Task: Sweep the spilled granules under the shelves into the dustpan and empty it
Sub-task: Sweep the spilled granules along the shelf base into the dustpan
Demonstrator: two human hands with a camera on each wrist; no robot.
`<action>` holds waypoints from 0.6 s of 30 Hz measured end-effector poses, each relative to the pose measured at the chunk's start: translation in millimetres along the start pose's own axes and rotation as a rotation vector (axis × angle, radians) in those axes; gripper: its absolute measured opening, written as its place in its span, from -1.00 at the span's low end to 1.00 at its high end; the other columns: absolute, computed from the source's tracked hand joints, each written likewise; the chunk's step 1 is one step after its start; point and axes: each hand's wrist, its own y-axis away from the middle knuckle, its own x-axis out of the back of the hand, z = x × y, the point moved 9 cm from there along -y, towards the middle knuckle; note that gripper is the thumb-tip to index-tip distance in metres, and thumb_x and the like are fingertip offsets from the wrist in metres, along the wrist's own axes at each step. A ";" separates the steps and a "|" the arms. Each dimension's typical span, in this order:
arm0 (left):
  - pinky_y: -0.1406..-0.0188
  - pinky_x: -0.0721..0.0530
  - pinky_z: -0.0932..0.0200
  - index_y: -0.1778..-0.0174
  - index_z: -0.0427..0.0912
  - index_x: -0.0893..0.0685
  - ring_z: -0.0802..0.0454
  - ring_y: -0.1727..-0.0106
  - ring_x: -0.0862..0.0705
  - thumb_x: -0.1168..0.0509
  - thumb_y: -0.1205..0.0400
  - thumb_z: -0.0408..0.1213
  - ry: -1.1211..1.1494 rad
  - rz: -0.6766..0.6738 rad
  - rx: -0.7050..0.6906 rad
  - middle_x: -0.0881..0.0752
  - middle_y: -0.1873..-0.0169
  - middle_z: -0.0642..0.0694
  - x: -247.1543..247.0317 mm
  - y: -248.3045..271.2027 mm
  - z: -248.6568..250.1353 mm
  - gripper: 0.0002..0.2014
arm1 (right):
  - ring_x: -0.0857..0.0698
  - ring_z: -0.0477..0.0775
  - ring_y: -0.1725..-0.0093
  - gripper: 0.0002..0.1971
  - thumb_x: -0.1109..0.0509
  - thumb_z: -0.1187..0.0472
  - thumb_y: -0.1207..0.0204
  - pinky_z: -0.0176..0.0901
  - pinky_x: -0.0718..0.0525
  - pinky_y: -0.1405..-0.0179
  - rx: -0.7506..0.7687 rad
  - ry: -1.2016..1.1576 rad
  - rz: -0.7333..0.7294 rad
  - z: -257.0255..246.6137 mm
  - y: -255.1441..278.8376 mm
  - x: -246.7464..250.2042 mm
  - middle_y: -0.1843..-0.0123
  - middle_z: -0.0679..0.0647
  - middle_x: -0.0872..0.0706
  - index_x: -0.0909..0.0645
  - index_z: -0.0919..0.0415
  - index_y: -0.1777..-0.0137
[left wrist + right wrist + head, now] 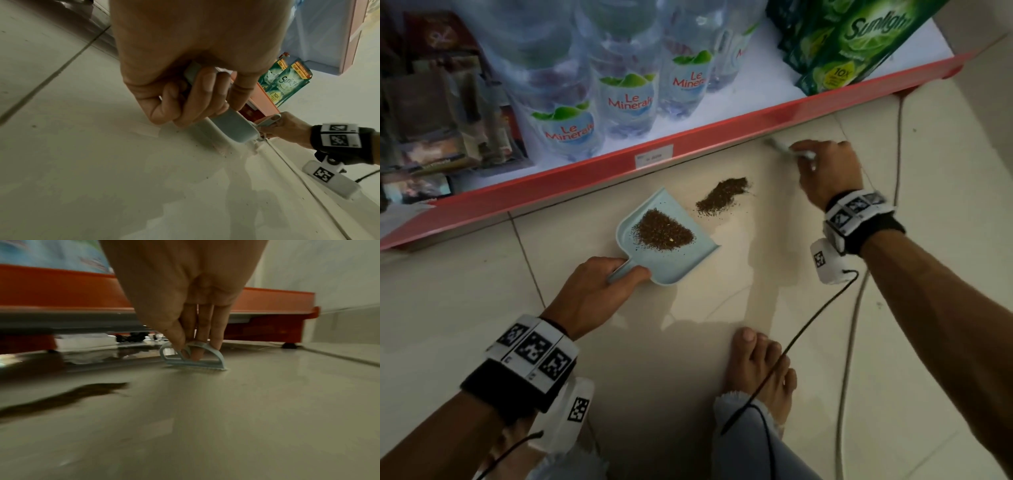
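A pale blue dustpan [698, 253] lies flat on the tiled floor and carries a mound of brown granules [662, 233]. My left hand [599, 287] grips its handle [226, 125], fingers curled round it. A second heap of granules [722, 197] lies on the floor just right of the pan's mouth, a dark smear [61, 397] in the right wrist view. My right hand [825, 168] pinches a small pale blue brush [193, 359] by its looped handle, bristles down on the floor close to the shelf's edge, right of that heap.
A red-edged bottom shelf [688, 137] runs diagonally above the work area, with water bottles [626, 99] and green detergent pouches [852, 44] on it. A dark gap [131, 337] opens under it. My bare foot [760, 366] and a cable [852, 308] lie on the floor nearby.
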 end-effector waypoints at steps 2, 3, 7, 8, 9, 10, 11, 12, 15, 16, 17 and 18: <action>0.36 -0.40 0.09 0.50 -0.07 -0.46 0.09 0.53 -0.42 -0.34 -0.52 0.14 -0.003 0.005 -0.004 -0.45 0.59 0.05 -0.3 -0.4 2.9 -0.57 | -0.76 0.31 0.12 -0.71 -0.27 0.23 -0.67 -0.04 -0.69 -0.03 0.162 -0.079 -0.044 -31.8 18.5 -9.0 -0.04 0.23 -0.84 -0.73 0.07 -0.28; 0.36 -0.40 0.10 0.50 -0.07 -0.47 0.09 0.53 -0.42 -0.32 -0.49 0.17 -0.004 0.006 -0.003 -0.46 0.59 0.05 -0.1 -0.3 3.9 -0.58 | -0.77 0.26 0.19 -0.73 -0.29 0.23 -0.66 -0.08 -0.69 0.01 0.244 -0.119 -0.055 -46.9 29.2 -9.3 0.00 0.18 -0.86 -0.74 0.08 -0.26; 0.35 -0.40 0.10 0.50 -0.07 -0.46 0.08 0.51 -0.42 -0.34 -0.49 0.17 0.004 0.014 0.008 -0.45 0.59 0.06 0.5 -0.3 2.6 -0.57 | -0.72 0.30 0.35 -0.73 -0.32 0.25 -0.63 -0.08 -0.70 0.24 0.302 -0.114 0.107 -58.4 35.0 9.3 0.15 0.26 -0.85 -0.75 0.08 -0.24; 0.35 -0.40 0.10 0.50 -0.07 -0.46 0.08 0.51 -0.42 -0.36 -0.53 0.13 0.000 0.020 0.008 -0.45 0.59 0.06 0.9 -0.6 1.3 -0.57 | -0.71 0.34 0.32 -0.70 -0.30 0.27 -0.63 -0.09 -0.65 0.25 0.242 -0.072 0.156 -52.0 26.6 12.0 0.16 0.32 -0.83 -0.74 0.08 -0.27; 0.34 -0.40 0.10 0.49 -0.07 -0.47 0.08 0.50 -0.42 -0.37 -0.56 0.10 -0.008 0.024 0.010 -0.45 0.58 0.05 1.1 -1.0 -0.1 -0.57 | -0.71 0.39 0.21 -0.67 -0.27 0.29 -0.63 -0.07 -0.59 0.22 0.155 -0.014 0.171 -44.7 16.3 11.1 0.12 0.37 -0.80 -0.71 0.07 -0.31; 0.34 -0.41 0.10 0.49 -0.08 -0.47 0.08 0.50 -0.43 -0.37 -0.57 0.09 -0.017 0.024 0.012 -0.46 0.57 0.04 1.0 -1.2 -1.0 -0.58 | -0.69 0.43 0.09 -0.64 -0.24 0.29 -0.65 0.00 -0.55 0.18 0.060 0.039 0.153 -37.4 5.6 6.0 0.05 0.40 -0.78 -0.67 0.05 -0.36; 0.34 -0.41 0.09 0.48 -0.08 -0.48 0.07 0.50 -0.43 -0.36 -0.57 0.09 -0.027 0.020 0.013 -0.47 0.56 0.02 0.3 -1.2 -1.2 -0.58 | -0.66 0.44 -0.01 -0.62 -0.21 0.29 -0.66 0.04 -0.55 0.12 -0.012 0.067 0.116 -32.9 -3.5 -1.3 -0.02 0.40 -0.76 -0.64 0.04 -0.40; 0.34 -0.42 0.09 0.47 -0.08 -0.48 0.07 0.50 -0.44 -0.36 -0.57 0.10 -0.036 0.015 0.014 -0.48 0.56 0.01 -0.7 -1.1 -0.9 -0.58 | -0.65 0.44 -0.07 -0.61 -0.19 0.29 -0.66 0.07 -0.57 0.05 -0.040 0.069 0.073 -33.9 -10.1 -9.9 -0.08 0.40 -0.75 -0.63 0.05 -0.41; 0.33 -0.43 0.07 0.48 -0.08 -0.48 0.05 0.49 -0.44 -0.35 -0.51 0.18 -0.034 -0.001 0.020 -0.48 0.56 0.01 -1.6 -0.4 0.6 -0.56 | -0.71 0.36 -0.03 -0.61 -0.20 0.35 -0.64 -0.02 -0.61 -0.03 0.161 -0.009 -0.019 -71.3 -10.6 -27.5 -0.10 0.30 -0.81 -0.69 0.09 -0.35; 0.33 -0.42 0.08 0.48 -0.08 -0.48 0.05 0.49 -0.44 -0.33 -0.46 0.22 -0.024 -0.002 0.023 -0.48 0.56 0.01 -0.6 0.1 0.7 -0.56 | -0.75 0.33 0.02 -0.62 -0.22 0.37 -0.62 -0.07 -0.62 -0.03 0.281 -0.063 -0.047 -86.9 -3.7 -28.7 -0.07 0.26 -0.83 -0.72 0.10 -0.33; 0.33 -0.42 0.09 0.48 -0.07 -0.48 0.05 0.48 -0.44 -0.30 -0.41 0.26 -0.014 -0.001 0.026 -0.47 0.56 0.02 1.0 0.9 0.8 -0.55 | -0.77 0.31 0.05 -0.63 -0.25 0.37 -0.62 -0.09 -0.64 -0.03 0.393 -0.103 -0.081 -98.4 4.7 -28.4 -0.06 0.23 -0.85 -0.73 0.11 -0.31; 0.33 -0.42 0.10 0.48 -0.08 -0.48 0.06 0.48 -0.44 -0.29 -0.38 0.28 -0.007 0.002 0.025 -0.47 0.56 0.02 2.9 1.7 0.8 -0.54 | -0.79 0.29 0.07 -0.65 -0.28 0.36 -0.61 -0.08 -0.69 -0.04 0.479 -0.121 -0.108 -104.3 11.9 -25.7 -0.05 0.21 -0.85 -0.73 0.10 -0.30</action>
